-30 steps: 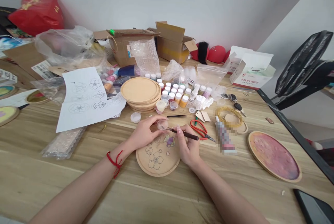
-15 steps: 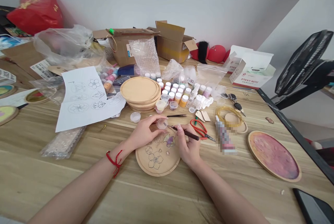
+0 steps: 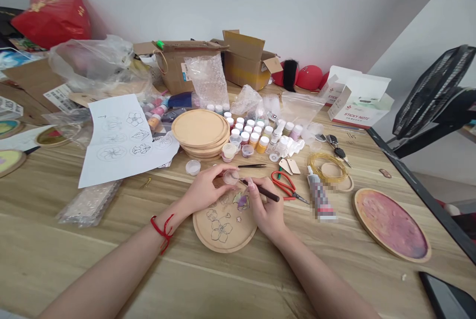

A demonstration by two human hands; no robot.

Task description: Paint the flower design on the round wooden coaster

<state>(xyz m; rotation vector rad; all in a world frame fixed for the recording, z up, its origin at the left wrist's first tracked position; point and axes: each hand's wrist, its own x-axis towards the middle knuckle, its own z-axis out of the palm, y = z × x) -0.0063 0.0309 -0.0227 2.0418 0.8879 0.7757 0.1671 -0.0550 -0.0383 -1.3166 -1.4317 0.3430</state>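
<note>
A round wooden disc (image 3: 225,229) with outlined flowers, one partly painted purple, lies on the table in front of me. My left hand (image 3: 206,191) pinches a small clear pot (image 3: 231,177) just above the disc's far edge. My right hand (image 3: 266,210) grips a thin dark brush (image 3: 262,191), its tip pointing left into the pot. A red cord circles my left wrist.
Behind the hands stand a stack of blank wooden discs (image 3: 201,132), several small paint jars (image 3: 253,135), tweezers (image 3: 252,165), red scissors (image 3: 285,185), a glue tube (image 3: 320,199) and gold wire (image 3: 327,166). A flower-pattern sheet (image 3: 124,139) lies left, a pink-painted disc (image 3: 391,223) right, boxes at the back.
The brush tip has moved slightly left into the small pot. My left hand has kept still on the pot.
</note>
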